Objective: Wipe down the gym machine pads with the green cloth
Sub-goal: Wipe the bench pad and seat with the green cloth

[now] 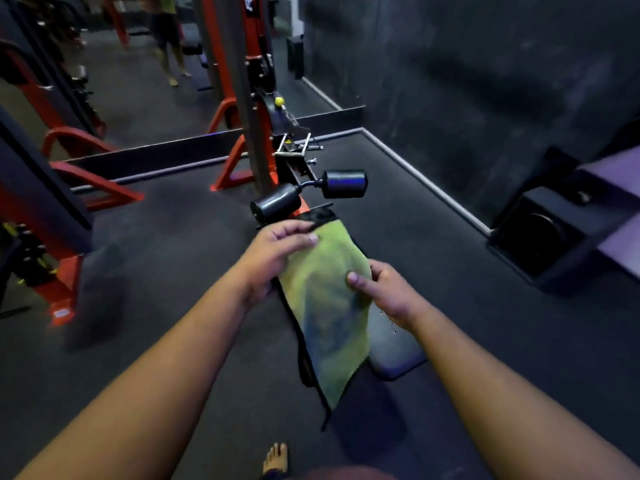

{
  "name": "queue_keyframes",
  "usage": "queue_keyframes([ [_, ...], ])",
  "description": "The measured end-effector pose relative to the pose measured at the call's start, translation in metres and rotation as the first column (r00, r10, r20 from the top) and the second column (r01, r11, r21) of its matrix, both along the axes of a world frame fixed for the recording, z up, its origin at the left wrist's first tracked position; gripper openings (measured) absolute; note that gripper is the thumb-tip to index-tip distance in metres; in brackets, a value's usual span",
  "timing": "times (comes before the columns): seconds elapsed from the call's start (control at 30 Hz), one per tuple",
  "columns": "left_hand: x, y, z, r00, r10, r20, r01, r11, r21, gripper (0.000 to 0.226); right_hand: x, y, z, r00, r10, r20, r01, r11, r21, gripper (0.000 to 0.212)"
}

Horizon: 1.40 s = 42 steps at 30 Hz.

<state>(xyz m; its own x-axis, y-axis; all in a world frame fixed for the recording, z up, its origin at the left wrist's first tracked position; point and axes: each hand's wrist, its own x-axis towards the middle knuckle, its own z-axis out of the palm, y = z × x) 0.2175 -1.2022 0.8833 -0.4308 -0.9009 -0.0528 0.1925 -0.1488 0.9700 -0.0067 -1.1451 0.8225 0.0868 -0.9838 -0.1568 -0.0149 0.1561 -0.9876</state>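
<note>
The green cloth (329, 306), edged in black, hangs spread between both hands above a black bench pad (394, 344). My left hand (277, 258) grips its upper left edge, fingers curled over the top. My right hand (384, 289) pinches its right side, thumb on the front face. Beyond the cloth, two black roller pads (277, 202) (344, 183) stick out from the red and black machine frame (256, 109). The cloth covers most of the bench pad; only its near right corner shows.
A red rack (62, 258) with weight plates stands at the left. A black box (550, 233) and a purple bench sit at the right by the dark wall. A mirror behind the machine reflects a person's legs. My bare foot (275, 457) is on the dark rubber floor.
</note>
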Motion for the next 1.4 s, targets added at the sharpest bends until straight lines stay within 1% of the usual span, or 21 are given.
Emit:
queue_keyframes([
  [0.07, 0.011, -0.028, -0.011, 0.963, 0.005, -0.269, 0.046, 0.982, 0.185, 0.053, 0.013, -0.015, 0.008, 0.977, -0.173, 0.125, 0.175, 0.985, -0.008, 0.029],
  [0.1, 0.015, -0.036, -0.026, 0.950, -0.038, -0.308, 0.122, 0.959, 0.256, 0.076, 0.019, -0.024, 0.014, 0.946, -0.261, 0.191, 0.263, 0.965, 0.012, 0.026],
  [0.17, 0.014, -0.041, -0.059, 0.954, -0.204, -0.221, 0.271, 0.902, 0.335, 0.104, 0.021, -0.047, 0.022, 0.889, -0.386, 0.246, 0.382, 0.922, 0.067, 0.027],
  [0.2, 0.011, -0.042, -0.073, 0.949, -0.282, -0.142, 0.314, 0.885, 0.343, 0.103, 0.019, -0.057, 0.023, 0.867, -0.431, 0.251, 0.419, 0.902, 0.102, 0.028],
  [0.27, -0.002, -0.051, -0.089, 0.954, -0.298, -0.041, 0.295, 0.902, 0.316, 0.066, 0.007, -0.065, 0.014, 0.826, -0.505, 0.251, 0.468, 0.862, 0.194, 0.034],
  [0.33, -0.017, -0.065, -0.095, 0.975, -0.223, -0.014, 0.216, 0.928, 0.303, 0.027, -0.007, -0.057, -0.008, 0.867, -0.470, 0.166, 0.417, 0.866, 0.275, 0.038],
  [0.4, -0.029, -0.076, -0.103, 0.978, -0.203, -0.044, 0.204, 0.901, 0.382, 0.020, -0.010, -0.037, -0.037, 0.936, -0.350, 0.041, 0.313, 0.880, 0.356, 0.047],
  [0.47, -0.037, -0.081, -0.121, 0.959, -0.285, -0.004, 0.257, 0.858, 0.446, 0.023, -0.014, -0.021, -0.067, 0.917, -0.397, -0.031, 0.380, 0.849, 0.368, 0.059],
  [0.53, -0.042, -0.084, -0.150, 0.894, -0.391, 0.219, 0.268, 0.857, 0.440, 0.035, -0.022, -0.012, -0.093, 0.825, -0.562, -0.062, 0.549, 0.770, 0.325, 0.063],
  [0.63, -0.059, -0.082, -0.185, 0.827, -0.306, 0.472, 0.106, 0.909, 0.403, 0.091, -0.041, -0.004, -0.121, 0.728, -0.677, -0.105, 0.670, 0.671, 0.318, 0.054],
  [0.7, -0.080, -0.083, -0.210, 0.862, -0.252, 0.441, 0.092, 0.931, 0.352, 0.109, -0.063, -0.001, -0.136, 0.748, -0.656, -0.106, 0.641, 0.671, 0.372, 0.056],
  [0.77, -0.107, -0.085, -0.236, 0.865, -0.325, 0.383, 0.191, 0.918, 0.347, 0.108, -0.094, -0.005, -0.155, 0.793, -0.597, -0.122, 0.587, 0.695, 0.415, 0.054],
  [0.83, -0.134, -0.093, -0.264, 0.753, -0.437, 0.492, 0.339, 0.898, 0.280, 0.089, -0.129, -0.017, -0.181, 0.788, -0.573, -0.227, 0.609, 0.667, 0.429, 0.047],
  [0.93, -0.175, -0.110, -0.314, 0.319, -0.351, 0.881, 0.571, 0.812, 0.117, 0.036, -0.176, -0.050, -0.229, 0.772, -0.482, -0.415, 0.634, 0.633, 0.444, 0.038],
  [1.0, -0.200, -0.121, -0.350, 0.240, -0.337, 0.910, 0.603, 0.787, 0.132, 0.035, -0.206, -0.073, -0.267, 0.764, -0.370, -0.528, 0.629, 0.609, 0.484, 0.028],
  [1.1, -0.235, -0.137, -0.389, 0.530, -0.629, 0.569, 0.437, 0.777, 0.452, 0.024, -0.249, -0.106, -0.311, 0.771, -0.243, -0.588, 0.610, 0.547, 0.573, 0.025],
  [1.17, -0.255, -0.155, -0.415, 0.660, -0.649, 0.378, 0.344, 0.708, 0.616, 0.020, -0.273, -0.132, -0.339, 0.742, -0.264, -0.617, 0.645, 0.532, 0.549, 0.031],
  [1.2, -0.262, -0.166, -0.431, 0.692, -0.626, 0.361, 0.312, 0.709, 0.632, 0.018, -0.279, -0.147, -0.349, 0.707, -0.301, -0.640, 0.679, 0.541, 0.496, 0.032],
  [1.27, -0.270, -0.192, -0.476, 0.688, -0.523, 0.504, 0.221, 0.812, 0.541, 0.014, -0.281, -0.179, -0.379, 0.611, -0.326, -0.721, 0.714, 0.619, 0.326, 0.051],
  [1.33, -0.265, -0.216, -0.513, 0.504, -0.367, 0.782, 0.198, 0.930, 0.308, 0.024, -0.264, -0.200, -0.407, 0.535, -0.230, -0.813, 0.618, 0.763, 0.190, 0.071],
  [1.4, -0.251, -0.237, -0.548, 0.245, -0.188, 0.951, 0.339, 0.936, 0.098, 0.052, -0.236, -0.211, -0.444, 0.481, -0.001, -0.877, 0.430, 0.872, 0.235, 0.086],
])
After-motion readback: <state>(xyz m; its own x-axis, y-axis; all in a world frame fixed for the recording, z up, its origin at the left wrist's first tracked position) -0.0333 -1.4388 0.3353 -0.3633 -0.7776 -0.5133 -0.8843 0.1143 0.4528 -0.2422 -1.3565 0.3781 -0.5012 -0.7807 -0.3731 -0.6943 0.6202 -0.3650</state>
